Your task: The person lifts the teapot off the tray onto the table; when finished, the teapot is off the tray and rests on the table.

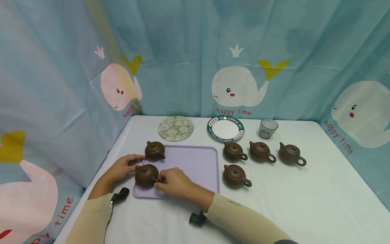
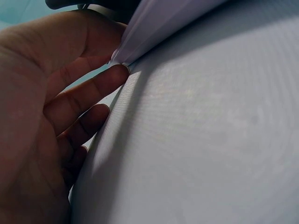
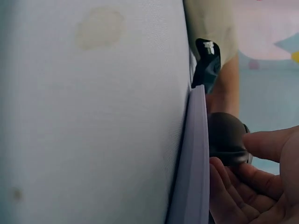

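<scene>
Two brown clay teapots stand on a lilac tray (image 1: 195, 162): an upper-left teapot (image 1: 154, 151) and, below it, a lower-left teapot (image 1: 146, 176). My right hand (image 1: 175, 183) pinches the lower teapot's handle between thumb and fingers; the right wrist view shows that dark teapot (image 3: 227, 135) beside the tray's rim. My left hand (image 1: 123, 167) lies at the tray's left edge, its thumb near the lower teapot's spout and its index finger by the upper teapot. In the left wrist view its fingers (image 2: 88, 93) extend loosely to the tray's rim (image 2: 154, 32); whether they touch it is unclear.
Right of the tray stand several more brown teapots (image 1: 234, 176), handles to the right. Behind are a round patterned mat (image 1: 175, 128), a green-rimmed plate (image 1: 210, 131) and a glass cup (image 1: 268, 128). A whale-printed curtain (image 1: 176, 84) encloses the white table (image 1: 304, 200).
</scene>
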The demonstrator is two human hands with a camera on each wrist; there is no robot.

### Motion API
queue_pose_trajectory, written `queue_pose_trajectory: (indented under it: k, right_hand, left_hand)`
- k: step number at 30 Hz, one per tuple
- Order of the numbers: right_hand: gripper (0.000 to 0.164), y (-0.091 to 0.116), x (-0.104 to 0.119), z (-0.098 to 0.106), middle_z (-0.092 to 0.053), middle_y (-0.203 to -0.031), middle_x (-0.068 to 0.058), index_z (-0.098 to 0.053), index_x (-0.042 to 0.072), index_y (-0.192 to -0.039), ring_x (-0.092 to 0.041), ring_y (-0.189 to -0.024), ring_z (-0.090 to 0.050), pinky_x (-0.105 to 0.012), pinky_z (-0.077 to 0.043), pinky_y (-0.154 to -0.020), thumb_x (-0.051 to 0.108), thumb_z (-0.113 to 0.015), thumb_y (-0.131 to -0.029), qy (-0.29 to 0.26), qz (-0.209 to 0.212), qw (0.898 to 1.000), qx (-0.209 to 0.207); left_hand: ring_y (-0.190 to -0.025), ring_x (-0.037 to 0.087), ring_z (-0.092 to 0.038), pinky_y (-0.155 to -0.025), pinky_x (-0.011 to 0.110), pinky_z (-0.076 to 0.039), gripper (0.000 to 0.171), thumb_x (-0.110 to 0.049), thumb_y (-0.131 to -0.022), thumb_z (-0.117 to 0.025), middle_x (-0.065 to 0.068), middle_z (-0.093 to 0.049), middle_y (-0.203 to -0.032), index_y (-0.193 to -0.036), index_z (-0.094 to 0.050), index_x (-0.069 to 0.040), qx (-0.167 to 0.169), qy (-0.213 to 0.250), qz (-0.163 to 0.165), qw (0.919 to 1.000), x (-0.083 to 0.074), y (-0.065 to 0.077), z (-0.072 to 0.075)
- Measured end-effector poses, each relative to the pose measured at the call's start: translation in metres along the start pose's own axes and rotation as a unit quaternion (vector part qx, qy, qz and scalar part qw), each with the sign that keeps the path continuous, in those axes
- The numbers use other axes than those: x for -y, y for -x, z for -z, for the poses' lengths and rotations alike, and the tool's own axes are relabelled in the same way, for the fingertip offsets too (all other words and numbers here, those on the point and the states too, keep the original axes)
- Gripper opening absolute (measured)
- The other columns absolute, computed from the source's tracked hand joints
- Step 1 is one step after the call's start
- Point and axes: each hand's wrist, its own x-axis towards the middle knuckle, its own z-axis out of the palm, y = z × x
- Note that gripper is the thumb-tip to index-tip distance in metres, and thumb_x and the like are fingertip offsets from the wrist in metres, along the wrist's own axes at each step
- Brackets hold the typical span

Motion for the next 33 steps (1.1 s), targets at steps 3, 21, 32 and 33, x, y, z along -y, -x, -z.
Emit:
queue_pose_trajectory:
  k: [3, 21, 32, 33]
  right_hand:
    - [0.011, -0.002, 0.000, -0.002, -0.058, -0.071, 0.018, -0.068, 0.019, -0.085, 0.001, -0.066, -0.051, -0.015, -0.042, -0.059, 0.029, -0.069, -0.089, 0.012, 0.002, 1.000, 0.002]
    - [0.008, 0.013, -0.012, 0.004, -0.059, -0.074, 0.017, -0.071, 0.017, -0.089, 0.003, -0.068, -0.052, -0.016, -0.043, -0.062, 0.023, -0.067, -0.093, -0.024, -0.017, 0.999, -0.044]
    - [0.006, 0.038, -0.027, 0.035, -0.062, -0.076, 0.015, -0.071, 0.015, -0.091, 0.001, -0.065, -0.054, -0.019, -0.046, -0.058, 0.019, -0.067, -0.093, -0.060, -0.016, 0.995, -0.077]
    - [0.006, 0.041, -0.028, 0.038, -0.062, -0.076, 0.014, -0.071, 0.015, -0.091, 0.001, -0.065, -0.054, -0.019, -0.046, -0.058, 0.018, -0.067, -0.093, -0.064, -0.019, 0.995, -0.077]
  left_hand:
    - [-0.129, 0.039, -0.044, -0.104, 0.060, -0.031, 0.041, -0.012, -0.087, -0.070, 0.016, -0.058, -0.131, -0.128, -0.064, -0.007, -0.003, -0.001, -0.003, 1.0000, 0.001, 0.000, 0.000]
    - [-0.128, 0.038, -0.045, -0.104, 0.058, -0.032, 0.045, -0.020, -0.085, -0.075, 0.016, -0.058, -0.132, -0.127, -0.065, -0.008, -0.008, -0.005, -0.008, 0.9999, -0.001, 0.001, 0.000]
    - [-0.130, 0.039, -0.043, -0.106, 0.059, -0.030, 0.048, -0.023, -0.085, -0.075, 0.018, -0.056, -0.134, -0.128, -0.063, -0.007, 0.003, 0.006, 0.008, 0.9999, -0.002, 0.000, 0.001]
    - [-0.130, 0.040, -0.043, -0.106, 0.059, -0.029, 0.048, -0.022, -0.085, -0.075, 0.018, -0.056, -0.134, -0.128, -0.063, -0.006, 0.003, 0.010, 0.008, 0.9999, -0.002, 0.000, 0.001]
